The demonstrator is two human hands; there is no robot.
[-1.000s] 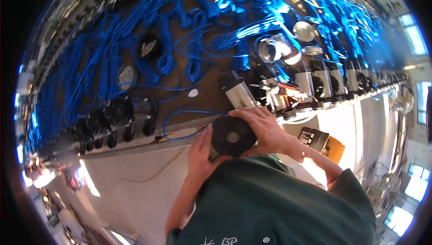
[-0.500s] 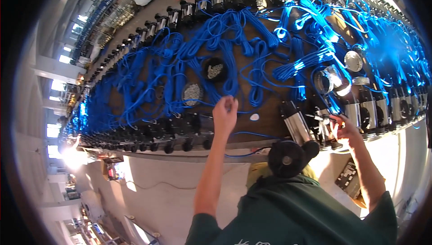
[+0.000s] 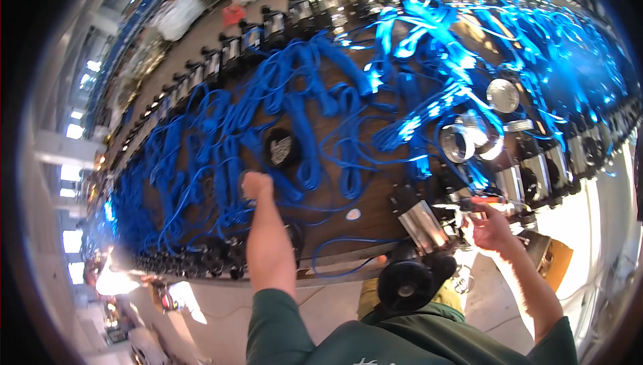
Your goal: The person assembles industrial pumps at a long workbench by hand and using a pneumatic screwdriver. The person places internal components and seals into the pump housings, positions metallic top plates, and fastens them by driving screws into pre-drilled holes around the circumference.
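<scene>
My left hand (image 3: 256, 185) reaches over the table, down at a dish of small metal parts that it mostly covers; its fingertips are hidden. Beside it stands a black round container (image 3: 281, 149) of small silvery parts. My right hand (image 3: 490, 230) is closed around a screwdriver-like tool with a red-orange handle (image 3: 485, 199), its thin metal end pointing left. Left of that hand, a silver cylindrical pump-like unit (image 3: 422, 224) with black ends lies at the table edge. In front of me is a large black round part (image 3: 405, 284).
Bundled blue cables (image 3: 348, 137) spread over the brown table (image 3: 375, 197). Rows of similar silver and black units (image 3: 301, 10) line both edges. At the right are metal rings (image 3: 457, 142) and a round silvery disc (image 3: 502, 96). A cardboard box (image 3: 556, 261) sits below the right edge.
My left hand has moved left, from near a blue bundle to the dish of small parts. My right hand still holds the tool, whose red-orange handle now shows. The whole view has shifted.
</scene>
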